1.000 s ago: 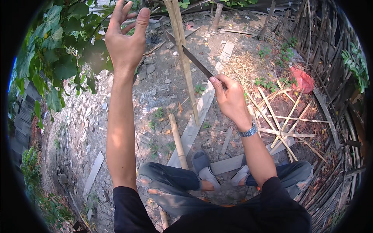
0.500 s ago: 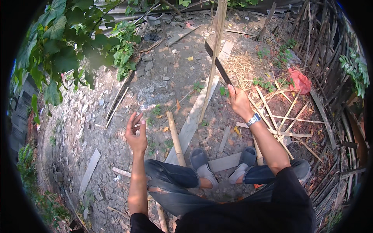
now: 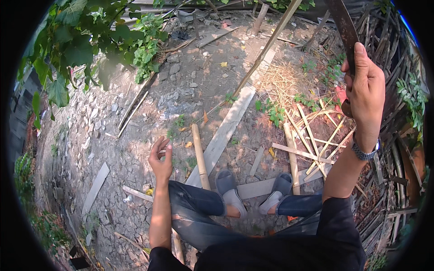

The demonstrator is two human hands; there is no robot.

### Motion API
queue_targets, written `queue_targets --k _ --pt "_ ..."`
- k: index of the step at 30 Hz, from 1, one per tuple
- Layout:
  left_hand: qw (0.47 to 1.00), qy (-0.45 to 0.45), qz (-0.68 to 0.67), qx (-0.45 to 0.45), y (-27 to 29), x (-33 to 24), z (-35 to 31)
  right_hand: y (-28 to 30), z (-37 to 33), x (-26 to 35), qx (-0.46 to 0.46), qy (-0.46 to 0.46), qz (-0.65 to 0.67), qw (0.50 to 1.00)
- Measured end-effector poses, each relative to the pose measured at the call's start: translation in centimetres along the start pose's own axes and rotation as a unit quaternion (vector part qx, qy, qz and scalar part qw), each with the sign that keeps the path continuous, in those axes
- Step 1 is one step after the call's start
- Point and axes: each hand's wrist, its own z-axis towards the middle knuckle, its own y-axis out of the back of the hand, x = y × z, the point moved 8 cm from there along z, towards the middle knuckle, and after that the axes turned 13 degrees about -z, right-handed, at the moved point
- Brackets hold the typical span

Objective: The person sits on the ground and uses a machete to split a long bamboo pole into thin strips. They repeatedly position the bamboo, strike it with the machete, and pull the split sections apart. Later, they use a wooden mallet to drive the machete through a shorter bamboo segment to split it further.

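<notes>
My right hand [image 3: 367, 88] is raised at the right, wrapped round the handle of a machete. The machete's dark, stained blade [image 3: 344, 27] points up and runs past the top of the view. My left hand [image 3: 161, 160] hangs over the ground left of my knees, fingers loosely bent, thumb apart, nothing in it. A long split bamboo strip [image 3: 271, 43] slants up to the right from the far end of a grey board [image 3: 226, 128], touched by neither hand. Between my left hand and my feet lies a round bamboo piece [image 3: 199, 151].
Thin split sticks [image 3: 312, 135] lie crossed at the right, beside another bamboo piece [image 3: 291, 158]. Beyond them are straw [image 3: 278, 81] and a red plastic bag [image 3: 340, 95]. A stick fence [image 3: 384, 58] stands at the right. Leafy vines [image 3: 77, 49] overhang the rubble at the left.
My right hand has lifted the machete up and to the right, away from the bamboo strip. The strip has tipped over to the right. My left hand has barely moved.
</notes>
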Motion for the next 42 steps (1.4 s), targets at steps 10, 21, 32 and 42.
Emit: queue_targets --k 10,21,32,42 --pt "1.000 0.005 -0.006 0.024 -0.5 0.9 -0.9 -21.4 -5.7 -9.5 0.147 -0.006 -0.053 0.988" --pt "0.999 0.018 -0.028 -0.021 1.5 2.0 -0.2 -4.0 -3.3 2.7 0.001 0.062 0.031 0.998" --pt "0.997 -0.059 -0.058 -0.002 -2.3 -3.5 1.7 -30.8 -12.3 -7.9 0.239 0.009 -0.032 0.971" --pt "0.972 -0.192 -0.090 0.100 -16.0 -24.5 15.8 -28.7 -16.6 -5.7 0.194 -0.016 -0.019 0.981"
